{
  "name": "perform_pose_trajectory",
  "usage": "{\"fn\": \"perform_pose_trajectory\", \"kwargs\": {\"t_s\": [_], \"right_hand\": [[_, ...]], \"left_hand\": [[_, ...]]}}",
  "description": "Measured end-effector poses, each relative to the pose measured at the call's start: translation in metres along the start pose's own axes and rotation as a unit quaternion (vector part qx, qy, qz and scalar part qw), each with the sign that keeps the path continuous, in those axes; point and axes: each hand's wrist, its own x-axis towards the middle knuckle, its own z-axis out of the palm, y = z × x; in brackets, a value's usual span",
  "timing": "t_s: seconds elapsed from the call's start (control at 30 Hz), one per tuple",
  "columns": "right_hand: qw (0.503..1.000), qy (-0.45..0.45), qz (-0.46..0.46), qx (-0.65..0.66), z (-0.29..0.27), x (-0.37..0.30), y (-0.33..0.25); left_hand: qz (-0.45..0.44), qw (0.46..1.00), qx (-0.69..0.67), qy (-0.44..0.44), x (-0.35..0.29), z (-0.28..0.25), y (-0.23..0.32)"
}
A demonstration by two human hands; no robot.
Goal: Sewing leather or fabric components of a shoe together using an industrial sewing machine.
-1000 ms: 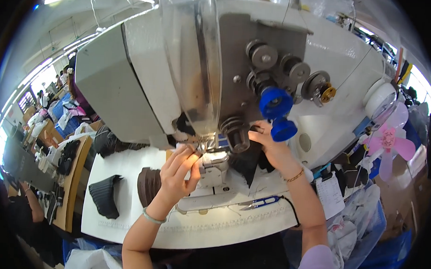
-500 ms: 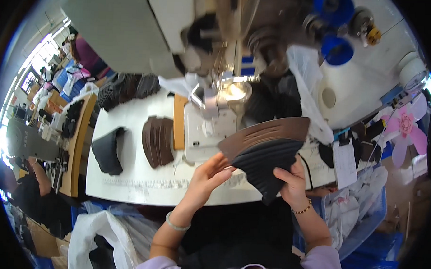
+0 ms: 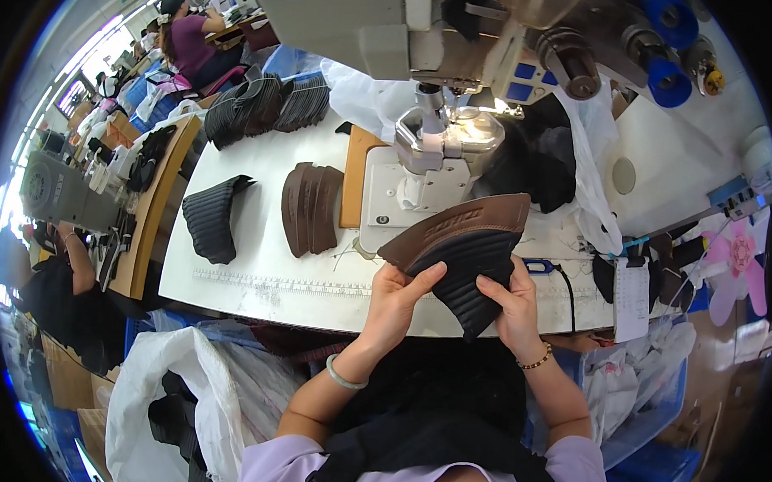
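Between my two hands, over the table's front edge, is a fan-shaped leather piece (image 3: 474, 274) with a brown band along its curved top and a black ribbed panel below. My left hand (image 3: 398, 305) pinches its left edge, thumb on the front face. The right side is gripped by my right hand (image 3: 513, 309), thumb also on the ribbed face. Behind the piece stands a sewing machine (image 3: 427, 162) with its lamp lit. To the left lie brown curved leather pieces (image 3: 309, 211) and black ribbed pieces (image 3: 210, 218).
Stacks of dark ribbed pieces (image 3: 246, 109) sit at the table's far left. A ruler strip (image 3: 291, 287) runs along the white table's front. Below are a white sack (image 3: 156, 360) and a blue crate (image 3: 665, 404). A pink fan (image 3: 736, 257) stands at right; other people work at left.
My view has shifted, so the table and machine appear higher and to the right. The leather piece has turned slightly, and my left hand has closed its thumb onto the front face.
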Motion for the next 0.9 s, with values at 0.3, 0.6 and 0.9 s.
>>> {"fn": "perform_pose_trajectory", "kwargs": {"t_s": [0.3, 0.6, 0.9], "right_hand": [[0.886, -0.116, -0.291, -0.342, 0.027, -0.009, 0.007], [0.730, -0.025, -0.400, -0.554, -0.011, 0.029, -0.049], [0.731, 0.069, -0.331, -0.592, -0.034, 0.093, -0.085]], "left_hand": [[0.173, 0.973, 0.143, 0.055, -0.035, -0.026, -0.006], [0.342, 0.704, 0.463, 0.415, 0.027, -0.226, 0.160], [0.152, 0.533, 0.635, 0.538, 0.048, -0.259, 0.152]]}}
